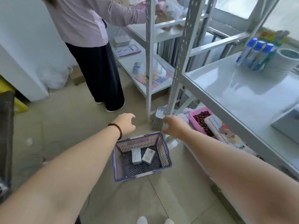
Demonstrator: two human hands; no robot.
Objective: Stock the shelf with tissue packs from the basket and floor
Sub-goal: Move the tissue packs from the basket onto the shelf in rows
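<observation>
A purple plastic basket [165, 152] stands on the floor in front of me with two white tissue packs [136, 156] [148, 156] lying in its bottom. A grey-and-white tissue pack [159, 118] stands on the floor beside the shelf post. My right hand [174, 126] reaches over the basket's far rim, fingers spread right next to that pack, not closed on it. My left hand [125, 123], with a dark bead bracelet, hovers open above the basket's left far corner. The grey metal shelf [234, 94] runs along my right.
Another person in a lilac top [87, 21] stands at a second shelf unit [148, 62] ahead. On my shelf stand blue-capped bottles [255, 54] and a white roll [284, 65]. A pink tray of dark red fruit [201, 120] sits on the bottom shelf.
</observation>
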